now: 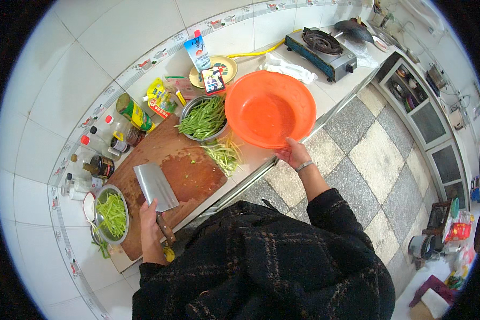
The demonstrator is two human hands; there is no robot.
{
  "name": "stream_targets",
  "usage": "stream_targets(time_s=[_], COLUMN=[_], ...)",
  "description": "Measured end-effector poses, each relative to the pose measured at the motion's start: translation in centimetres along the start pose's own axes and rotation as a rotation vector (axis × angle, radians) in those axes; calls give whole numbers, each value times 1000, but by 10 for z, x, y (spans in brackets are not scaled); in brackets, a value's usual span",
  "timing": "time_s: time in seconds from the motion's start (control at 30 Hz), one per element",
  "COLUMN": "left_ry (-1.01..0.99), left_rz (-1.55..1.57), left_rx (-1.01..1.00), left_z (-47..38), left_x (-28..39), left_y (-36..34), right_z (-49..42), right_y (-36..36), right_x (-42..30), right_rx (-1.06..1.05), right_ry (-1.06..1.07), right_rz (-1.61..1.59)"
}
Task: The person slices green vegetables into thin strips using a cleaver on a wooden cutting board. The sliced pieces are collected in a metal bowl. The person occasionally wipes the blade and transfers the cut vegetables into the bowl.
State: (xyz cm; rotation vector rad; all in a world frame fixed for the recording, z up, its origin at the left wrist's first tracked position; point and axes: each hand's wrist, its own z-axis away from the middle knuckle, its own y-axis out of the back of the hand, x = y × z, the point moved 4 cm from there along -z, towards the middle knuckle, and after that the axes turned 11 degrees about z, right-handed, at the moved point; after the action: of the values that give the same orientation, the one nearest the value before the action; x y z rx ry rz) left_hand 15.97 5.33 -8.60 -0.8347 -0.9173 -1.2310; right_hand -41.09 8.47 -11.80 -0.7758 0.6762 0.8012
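Observation:
An orange plastic basin [264, 114] sits at the counter's front edge, my right hand [293, 154] gripping its near rim. My left hand [149, 216] is on the lower end of a cleaver [154, 186], near where blade meets wooden handle; its hold is partly hidden. The blade lies flat over a wet wooden cutting board [184, 164]. Behind the board, a metal bowl [187, 110] holds long green vegetable strips [204, 118]. Pale green trimmings [224, 156] lie by the board's right corner. On the left, another metal bowl [125, 208] holds light green shreds [113, 216].
Sauce bottles [100, 165] and a yellow-green container [134, 112] line the tiled wall. A phone [213, 80] leans by a yellow plate [228, 68]. Further right are a white cloth [290, 70], a gas stove [324, 52] and a wok [354, 30]. Tiled floor lies beyond the counter edge.

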Motion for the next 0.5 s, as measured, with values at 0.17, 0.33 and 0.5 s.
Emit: stream_targets(time_s=[0.17,0.33,0.5], left_ry=[-5,45,-9], left_rz=[41,68,38], left_rx=[91,145,162], left_z=[23,41,51], left_x=[5,7,11], left_y=[-6,-3,-1], right_z=[-16,-43,-77], right_y=[13,44,64], right_x=[-11,-35,-63], right_rx=[119,112,161], right_ry=[91,241,182], right_rz=[-92,-116,-143])
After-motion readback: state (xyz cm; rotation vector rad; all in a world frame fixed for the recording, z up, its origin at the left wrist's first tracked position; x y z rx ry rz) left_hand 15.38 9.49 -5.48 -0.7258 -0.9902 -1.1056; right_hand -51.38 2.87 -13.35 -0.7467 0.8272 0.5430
